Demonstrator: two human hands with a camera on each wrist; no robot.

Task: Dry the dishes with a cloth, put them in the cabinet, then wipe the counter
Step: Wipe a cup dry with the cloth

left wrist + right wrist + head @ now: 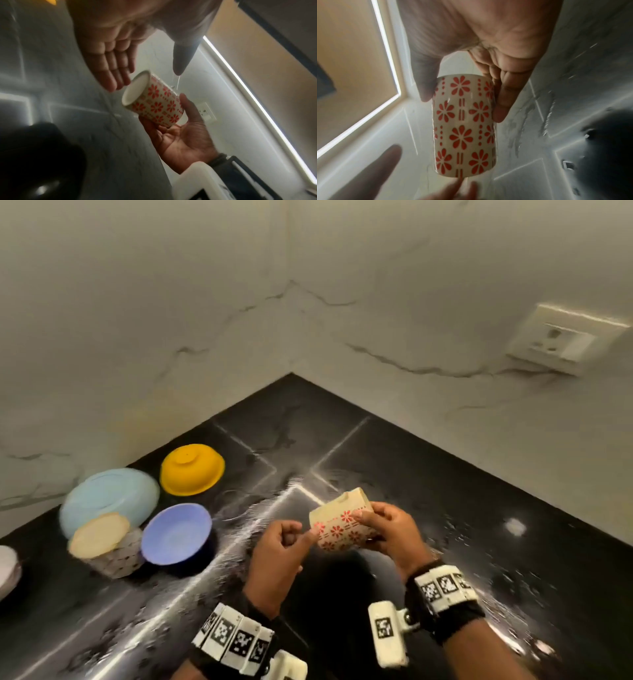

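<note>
right hand [383, 529]: grips mug [339, 522] above counter [445, 508]
left hand [279, 553]: fingers straight, tips at mug rim

A wet black counter [428, 474] is seen. Upturned yellow [191, 469], blue [108, 499] and purple [176, 534] bowls are laid on it beside a patterned cup [109, 546].

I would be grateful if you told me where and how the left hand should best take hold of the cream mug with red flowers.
Probably around the cream mug with red flowers at its open-rim end. The right hand grips the base end, so the mug lies tilted with the rim towards the left hand. Coming from that side, fingers wrap the wall just behind the rim.
</note>
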